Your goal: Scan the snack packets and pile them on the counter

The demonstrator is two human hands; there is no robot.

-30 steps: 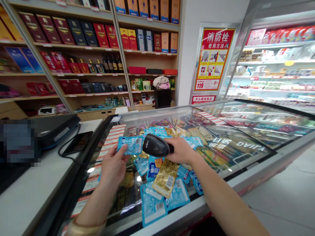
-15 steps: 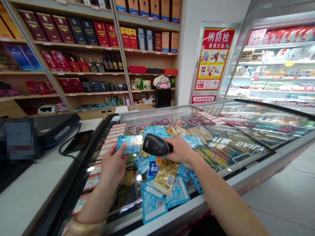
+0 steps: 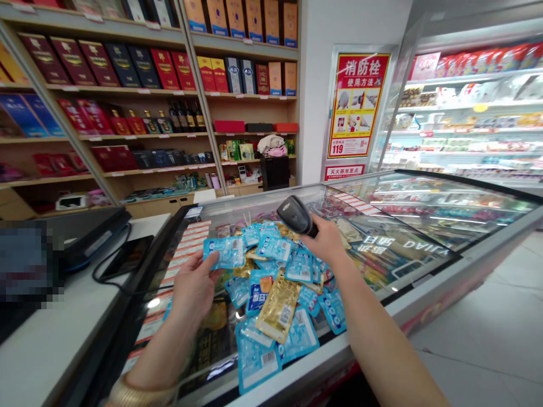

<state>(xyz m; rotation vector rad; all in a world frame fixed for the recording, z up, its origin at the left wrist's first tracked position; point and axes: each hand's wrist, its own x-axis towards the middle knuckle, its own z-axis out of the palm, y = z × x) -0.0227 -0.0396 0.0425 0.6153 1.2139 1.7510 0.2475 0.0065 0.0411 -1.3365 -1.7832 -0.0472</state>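
Observation:
My left hand pinches a blue snack packet by its left end, thumb on top, with a barcode showing at the packet's right end. In my right hand is a black barcode scanner, gripped by its handle and raised above the pile, its head toward the upper left. Between and below the hands, several more blue packets lie heaped on the glass lid of a chest freezer. A gold packet rests on top of them.
At left, a white counter carries a black machine, a phone and a cable. Shelves of boxed bottles stand behind. A lit display fridge is at the right, beside a red wall sign.
My right hand has lifted the scanner up and to the right, away from the packet in my left hand. The left hand keeps its packet. The view has shifted slightly.

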